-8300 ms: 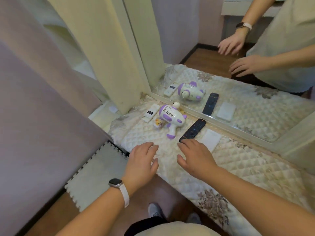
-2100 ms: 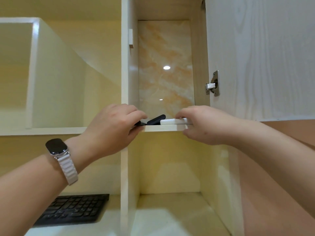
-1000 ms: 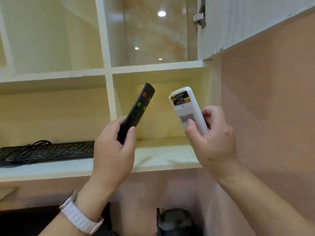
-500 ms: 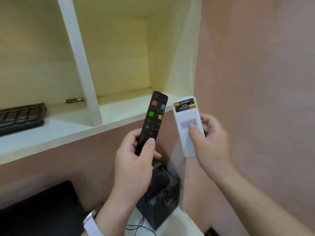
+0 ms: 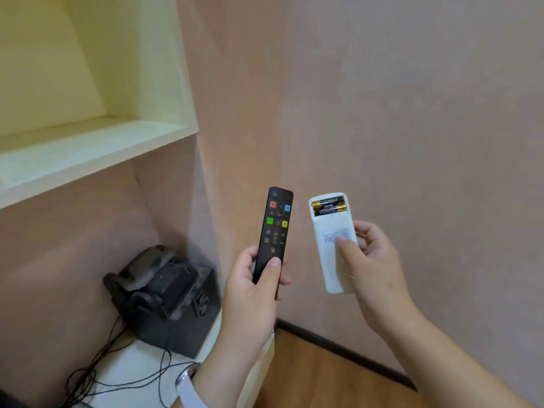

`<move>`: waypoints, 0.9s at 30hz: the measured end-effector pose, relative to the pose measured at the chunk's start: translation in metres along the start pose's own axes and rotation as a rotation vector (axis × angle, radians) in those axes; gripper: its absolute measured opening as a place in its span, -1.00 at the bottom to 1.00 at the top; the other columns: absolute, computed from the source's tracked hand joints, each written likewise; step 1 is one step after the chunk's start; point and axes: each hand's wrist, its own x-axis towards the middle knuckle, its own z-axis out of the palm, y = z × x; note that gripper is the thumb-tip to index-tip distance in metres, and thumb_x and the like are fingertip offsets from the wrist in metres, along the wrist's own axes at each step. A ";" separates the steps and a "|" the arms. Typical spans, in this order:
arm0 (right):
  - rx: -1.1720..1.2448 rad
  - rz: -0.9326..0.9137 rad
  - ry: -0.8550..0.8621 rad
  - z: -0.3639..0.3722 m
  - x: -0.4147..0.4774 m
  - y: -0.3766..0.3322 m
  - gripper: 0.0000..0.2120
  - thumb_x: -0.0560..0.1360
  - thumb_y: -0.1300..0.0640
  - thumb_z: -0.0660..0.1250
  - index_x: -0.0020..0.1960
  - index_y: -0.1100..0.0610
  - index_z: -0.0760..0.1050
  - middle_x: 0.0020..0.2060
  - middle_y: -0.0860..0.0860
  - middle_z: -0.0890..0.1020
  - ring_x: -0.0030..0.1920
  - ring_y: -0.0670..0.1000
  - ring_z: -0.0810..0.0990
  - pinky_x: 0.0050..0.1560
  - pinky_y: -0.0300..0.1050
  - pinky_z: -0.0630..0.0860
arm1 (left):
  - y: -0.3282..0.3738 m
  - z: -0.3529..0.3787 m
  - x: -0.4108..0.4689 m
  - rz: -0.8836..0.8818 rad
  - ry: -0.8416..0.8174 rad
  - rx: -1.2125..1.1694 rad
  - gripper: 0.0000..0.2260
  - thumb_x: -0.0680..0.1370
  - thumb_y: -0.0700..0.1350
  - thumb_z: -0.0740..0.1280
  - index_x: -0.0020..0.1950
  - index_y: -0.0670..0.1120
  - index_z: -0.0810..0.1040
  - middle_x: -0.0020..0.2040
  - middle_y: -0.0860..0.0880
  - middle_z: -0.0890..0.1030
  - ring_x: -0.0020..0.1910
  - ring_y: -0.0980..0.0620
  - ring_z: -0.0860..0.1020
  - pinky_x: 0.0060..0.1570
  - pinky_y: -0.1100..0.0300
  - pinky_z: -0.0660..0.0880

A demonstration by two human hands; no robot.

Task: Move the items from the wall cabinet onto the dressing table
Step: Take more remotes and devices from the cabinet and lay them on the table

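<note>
My left hand [image 5: 253,293] grips the lower end of a slim black remote [image 5: 274,228] with red, blue, green and yellow buttons, held upright and facing me. My right hand [image 5: 371,266] holds a white remote [image 5: 331,231] back side up, its battery bay uncovered with two batteries showing at the top. The two remotes are side by side, a little apart, in front of a pink wall. The wall cabinet's lowest shelf [image 5: 88,148] is at the upper left, above and behind my left hand. The dressing table is out of view.
A black device [image 5: 164,298] with trailing cables stands on a white surface [image 5: 132,375] in the corner at the lower left. Wooden floor [image 5: 323,375] and a dark skirting board run along the pink wall [image 5: 382,113] at the lower right.
Both hands have come down and away from the cabinet with the remotes. The view has swung right and down, so the keyboard and shelf divider are gone from sight and the floor appears.
</note>
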 end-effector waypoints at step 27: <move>-0.054 0.108 0.965 -0.507 -0.340 -0.040 -0.87 0.53 0.23 0.30 0.02 0.04 0.50 -0.19 -0.04 0.68 -0.29 -0.13 0.61 -0.36 -0.25 0.48 | -0.002 0.363 -0.399 -0.142 -1.018 0.016 -0.89 0.59 -0.22 0.29 0.09 -0.07 0.52 -0.15 -0.04 0.68 -0.32 0.09 0.58 -0.36 0.26 0.44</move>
